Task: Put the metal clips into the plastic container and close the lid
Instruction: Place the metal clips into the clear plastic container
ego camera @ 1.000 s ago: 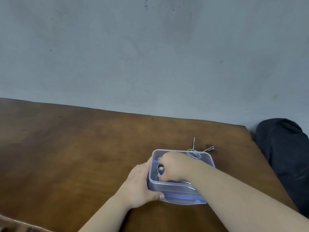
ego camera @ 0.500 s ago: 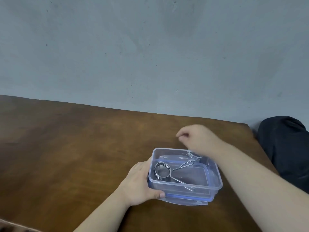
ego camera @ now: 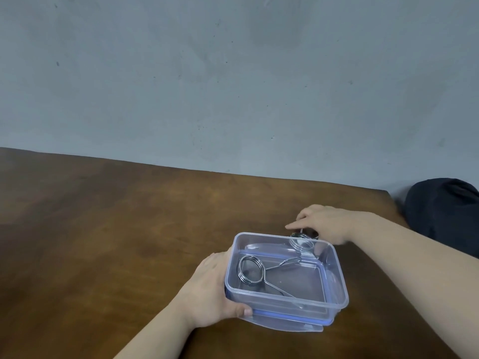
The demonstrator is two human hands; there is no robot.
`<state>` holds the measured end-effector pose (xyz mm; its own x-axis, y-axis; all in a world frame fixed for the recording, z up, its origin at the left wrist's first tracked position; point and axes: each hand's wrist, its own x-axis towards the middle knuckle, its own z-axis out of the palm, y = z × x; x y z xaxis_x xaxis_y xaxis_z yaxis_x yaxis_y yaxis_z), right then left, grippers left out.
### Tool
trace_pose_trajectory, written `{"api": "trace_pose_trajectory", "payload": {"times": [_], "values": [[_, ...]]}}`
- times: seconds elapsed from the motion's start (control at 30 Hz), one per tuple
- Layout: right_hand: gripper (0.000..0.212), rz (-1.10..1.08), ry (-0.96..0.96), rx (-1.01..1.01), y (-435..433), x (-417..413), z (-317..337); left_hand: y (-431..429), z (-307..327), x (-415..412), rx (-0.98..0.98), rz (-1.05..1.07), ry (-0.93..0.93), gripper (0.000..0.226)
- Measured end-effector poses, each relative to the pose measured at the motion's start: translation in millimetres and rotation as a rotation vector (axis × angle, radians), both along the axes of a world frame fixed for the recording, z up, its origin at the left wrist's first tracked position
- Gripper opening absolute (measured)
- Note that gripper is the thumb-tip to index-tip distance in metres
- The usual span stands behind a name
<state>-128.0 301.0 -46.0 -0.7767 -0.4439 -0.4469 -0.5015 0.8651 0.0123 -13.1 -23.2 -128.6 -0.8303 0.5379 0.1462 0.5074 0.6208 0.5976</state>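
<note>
A clear plastic container (ego camera: 272,304) stands on the wooden table, resting on its blue-sealed lid (ego camera: 285,325). One metal clip (ego camera: 261,275) lies inside it, coil to the left and handles to the right. My left hand (ego camera: 210,288) grips the container's left wall, thumb at the front corner. A second metal clip (ego camera: 300,242) lies on the table just behind the container, its coil seen through the far wall. My right hand (ego camera: 326,224) is lowered over that clip's handles, fingers apart and index stretched left. The handles are mostly hidden under it.
The brown table (ego camera: 103,229) runs far to the left and ends at a grey wall. Its right corner is close behind my right hand. A dark, rounded fabric object (ego camera: 445,208) sits beyond that right edge.
My right hand left the first clip inside the container, rose out, and came down behind the container onto the second clip. My left hand kept its hold on the container.
</note>
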Motion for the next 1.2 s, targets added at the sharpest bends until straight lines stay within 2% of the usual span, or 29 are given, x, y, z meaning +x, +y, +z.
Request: {"api": "trace_pose_trajectory", "payload": {"times": [0.13,0.23,0.37,0.53,0.73,0.8,0.87,0.93,1.03,1.2], "values": [[0.068,0.043,-0.008,-0.043,-3.1,-5.4,-7.0,-1.9,-1.8,0.6,0.000,0.004,0.005,0.089],[0.064,-0.005,-0.002,-0.018,-0.8,-7.2,-8.2,-2.5,-3.9,-0.3,-0.018,0.013,0.006,0.091],[0.030,-0.151,0.083,-0.126,12.7,-1.3,-15.7,-1.8,-4.6,-0.8,-0.024,0.014,0.006,0.092],[0.036,-0.275,0.051,-0.241,23.1,17.1,-9.3,-2.0,-8.3,-1.9,-0.024,0.020,0.006,0.091],[0.034,-0.535,0.205,-0.692,38.5,25.8,25.7,-1.1,-11.2,-4.4,-0.006,0.019,-0.005,0.088],[0.039,-0.502,0.221,-0.837,21.2,35.5,56.9,-1.4,-11.7,-4.3,0.001,0.025,-0.008,0.087],[0.044,-0.404,0.188,-0.895,-7.8,54.3,81.4,-2.3,-13.0,-4.2,0.000,0.034,0.000,0.085],[0.044,-0.291,0.157,-0.854,-39.1,76.4,87.2,-2.6,-12.9,-2.7,-0.004,0.048,0.006,0.084],[0.045,-0.178,0.136,-0.670,-73.9,99.2,69.9,-2.4,-11.5,-2.4,-0.012,0.045,0.009,0.087],[0.056,-0.156,0.089,-0.426,-89.2,103.5,23.9,-1.7,-11.6,-3.9,0.000,0.042,-0.003,0.086]]}}
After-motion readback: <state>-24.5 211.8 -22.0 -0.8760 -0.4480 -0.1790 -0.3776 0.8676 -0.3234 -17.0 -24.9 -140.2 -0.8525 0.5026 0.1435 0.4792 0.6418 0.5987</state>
